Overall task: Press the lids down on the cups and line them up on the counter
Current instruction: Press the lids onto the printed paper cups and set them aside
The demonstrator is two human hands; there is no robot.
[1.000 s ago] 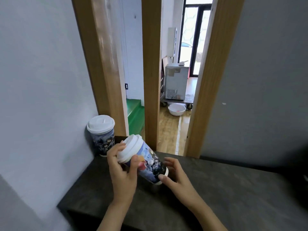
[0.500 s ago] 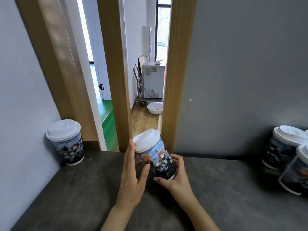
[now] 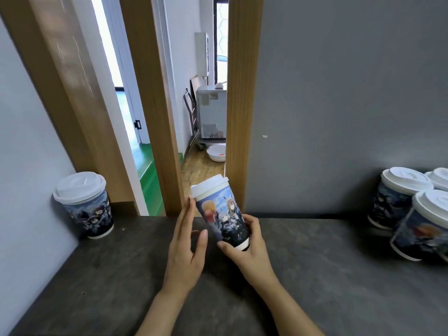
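Midair, right hand (image 3: 252, 253) clenched round tilted cup (image 3: 224, 215); left hand (image 3: 185, 248) flat, fingers straight, beside it

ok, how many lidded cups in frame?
5. One by the left wall, one tilted in the right hand, three clustered at the right edge. More may sit beyond the frame.

No readable text, label or number shows; the cups (image 3: 222, 215) bear only cartoon artwork.
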